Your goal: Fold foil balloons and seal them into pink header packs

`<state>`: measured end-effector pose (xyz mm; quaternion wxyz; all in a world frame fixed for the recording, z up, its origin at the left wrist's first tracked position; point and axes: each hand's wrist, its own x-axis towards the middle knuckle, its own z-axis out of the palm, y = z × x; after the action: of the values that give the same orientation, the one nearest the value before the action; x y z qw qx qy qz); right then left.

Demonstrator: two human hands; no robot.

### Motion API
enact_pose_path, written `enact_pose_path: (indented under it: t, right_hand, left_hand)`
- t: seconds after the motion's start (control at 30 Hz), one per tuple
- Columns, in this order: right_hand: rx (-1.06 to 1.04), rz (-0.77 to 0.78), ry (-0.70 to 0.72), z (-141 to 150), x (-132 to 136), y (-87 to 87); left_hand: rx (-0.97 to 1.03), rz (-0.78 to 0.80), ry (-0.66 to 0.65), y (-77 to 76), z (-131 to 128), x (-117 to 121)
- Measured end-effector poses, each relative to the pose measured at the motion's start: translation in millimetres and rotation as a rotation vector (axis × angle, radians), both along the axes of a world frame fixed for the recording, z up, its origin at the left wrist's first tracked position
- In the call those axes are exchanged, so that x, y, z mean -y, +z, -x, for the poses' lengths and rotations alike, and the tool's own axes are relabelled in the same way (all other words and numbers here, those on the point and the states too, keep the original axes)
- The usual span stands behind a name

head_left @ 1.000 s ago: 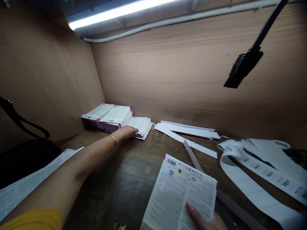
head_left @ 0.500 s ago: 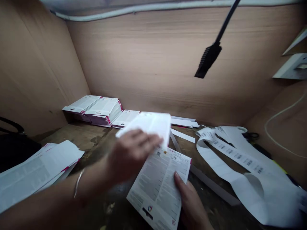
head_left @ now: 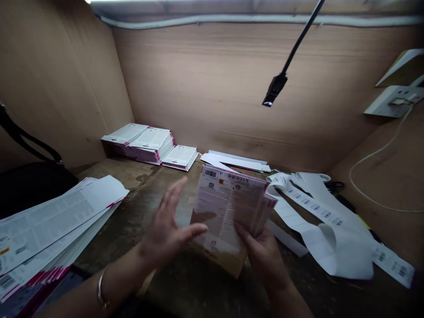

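Note:
My right hand point(head_left: 261, 251) grips a small stack of white printed cards point(head_left: 228, 207) with pink edges, held upright above the dark worktable point(head_left: 132, 207). My left hand point(head_left: 168, 229) hovers just left of the stack with fingers spread, thumb pointing at the cards, holding nothing. A thin bangle sits on my left wrist.
Piles of the same cards point(head_left: 150, 141) lie against the back cardboard wall. A fanned pile of printed sheets point(head_left: 53, 225) lies at left beside a black bag point(head_left: 29, 181). White paper strips point(head_left: 236, 161) and a curling barcode label ribbon point(head_left: 324, 216) lie right. A black lamp head point(head_left: 274, 89) hangs overhead.
My left hand brought cards from the back pile onto those in my right hand, then let go and opened. My right hand has tilted the stack upright.

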<state>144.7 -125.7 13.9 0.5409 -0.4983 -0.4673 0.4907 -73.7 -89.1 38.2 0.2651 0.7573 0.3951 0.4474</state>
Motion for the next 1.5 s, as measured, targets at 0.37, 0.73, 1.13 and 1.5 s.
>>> enact_pose_path:
  t: [0.37,0.73,1.13,1.5]
  right_hand:
    - [0.339,-0.190,0.162,4,21,23.7]
    - [0.832,-0.823,0.158,-20,25,13.0]
    - [0.648,-0.349,0.048,-38,32,-6.9]
    - [-0.298,0.217,-0.018,21,36,-21.2]
  left_hand:
    - [0.462,0.538,-0.308,-5.9,-19,18]
    - [0.608,0.911,-0.371,-0.8,13,5]
    - [0.759,1.147,-0.423,-20.7,-5,17]
    - [0.689,0.863,-0.402,-26.1,-27,34]
